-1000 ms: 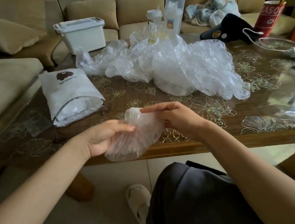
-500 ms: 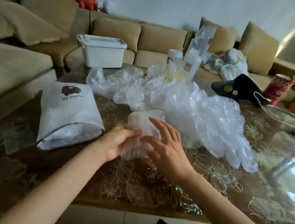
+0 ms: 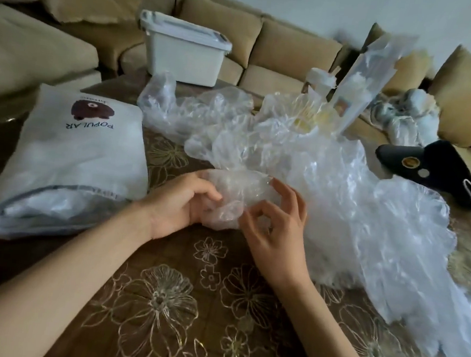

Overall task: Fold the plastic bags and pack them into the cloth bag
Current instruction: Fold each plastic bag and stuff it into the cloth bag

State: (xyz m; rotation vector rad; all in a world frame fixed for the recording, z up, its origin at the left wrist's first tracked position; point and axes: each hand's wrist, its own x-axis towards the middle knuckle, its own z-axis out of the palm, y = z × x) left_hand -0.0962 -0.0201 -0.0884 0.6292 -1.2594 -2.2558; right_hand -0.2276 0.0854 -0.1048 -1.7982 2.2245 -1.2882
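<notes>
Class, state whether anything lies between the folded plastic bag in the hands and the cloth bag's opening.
Nothing visible does. The folded plastic bag, gripped by the left hand, sits just right of the cloth bag, with only table between them.

The single head view looks forward and down, tilted, close over the floral table (image 3: 179, 309) toward the sofa (image 3: 280, 55).

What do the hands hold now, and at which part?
The left hand grips the folded plastic bag at its left end; the right hand pinches its lower edge.
</notes>
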